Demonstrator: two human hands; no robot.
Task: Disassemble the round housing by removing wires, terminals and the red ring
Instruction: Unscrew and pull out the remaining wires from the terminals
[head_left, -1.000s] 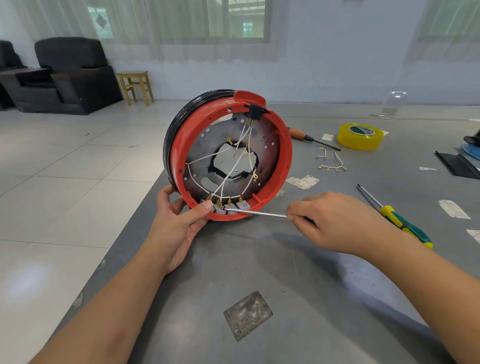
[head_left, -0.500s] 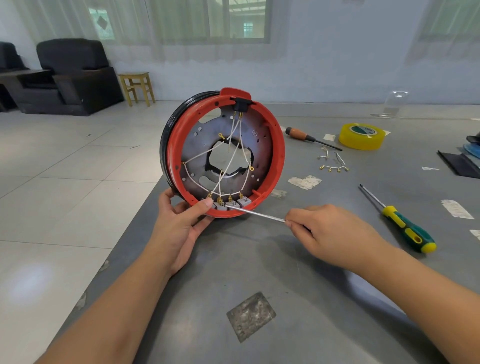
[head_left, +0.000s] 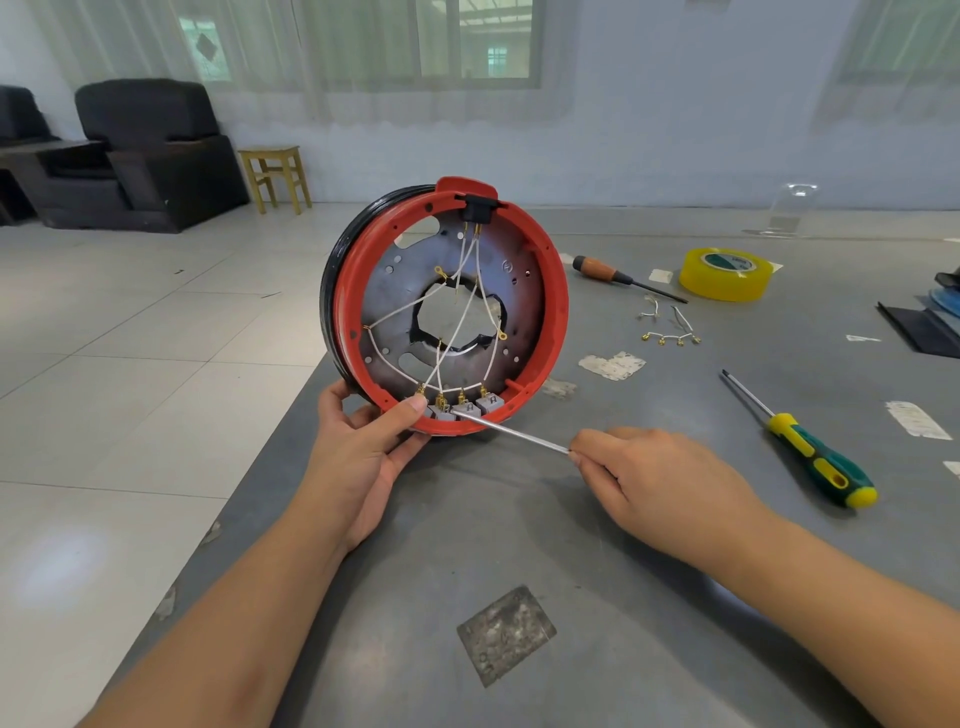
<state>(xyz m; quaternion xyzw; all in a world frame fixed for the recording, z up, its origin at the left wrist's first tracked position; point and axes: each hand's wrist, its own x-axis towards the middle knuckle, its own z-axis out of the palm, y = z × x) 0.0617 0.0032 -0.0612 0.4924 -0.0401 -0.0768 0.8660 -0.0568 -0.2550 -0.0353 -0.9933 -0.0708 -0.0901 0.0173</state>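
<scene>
The round housing stands on edge at the table's left side, its open face toward me. A red ring lines its rim, with a black band behind. White wires with brass terminals cross the metal plate down to several grey terminal blocks at the bottom. My left hand grips the lower rim, thumb on the leftmost block. My right hand pinches a thin metal screwdriver shaft whose tip sits at the blocks.
On the grey table lie a green-yellow screwdriver, a wooden-handled screwdriver, a yellow tape roll, loose removed wires, paper scraps and a metal plate. The table's left edge drops to tiled floor.
The housing has shifted slightly left and turned more upright toward me. The screwdriver tip stays at the terminal blocks while my right hand has moved a little lower.
</scene>
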